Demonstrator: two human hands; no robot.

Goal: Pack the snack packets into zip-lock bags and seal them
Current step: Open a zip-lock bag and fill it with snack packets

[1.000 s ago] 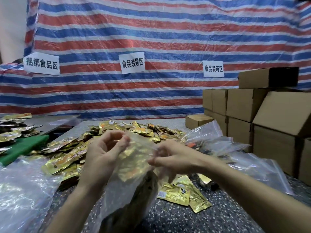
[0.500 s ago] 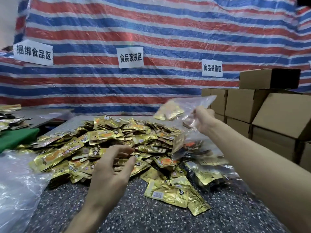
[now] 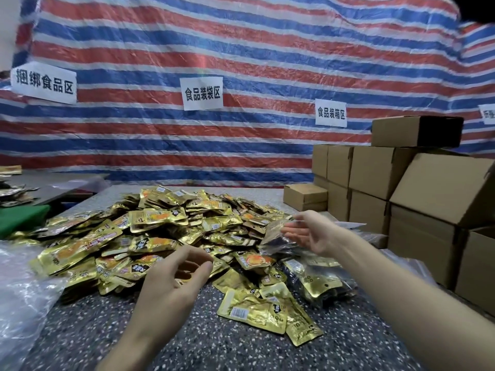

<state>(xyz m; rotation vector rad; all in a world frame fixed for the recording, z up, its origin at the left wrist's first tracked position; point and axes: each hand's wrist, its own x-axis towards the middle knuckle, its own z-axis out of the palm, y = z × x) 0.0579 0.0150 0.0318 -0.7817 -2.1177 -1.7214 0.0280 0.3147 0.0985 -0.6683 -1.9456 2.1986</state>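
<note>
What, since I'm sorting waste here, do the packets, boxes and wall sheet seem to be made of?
Packets: probably metallised plastic film, glossy gold; they glint and crinkle.
Boxes: brown cardboard, matt; folded flaps and sharp creases show, though whether it is corrugated cannot be told.
Wall sheet: likely woven plastic tarpaulin, striped red, blue and white; it has a slight sheen and soft wrinkles.

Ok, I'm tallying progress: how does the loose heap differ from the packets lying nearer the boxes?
The heap lies bare and spread wide; the bagged packets sit inside clear zip-lock bags. The heap is much bigger than the bagged packets. Both are gold foil packets on the speckled table.
</note>
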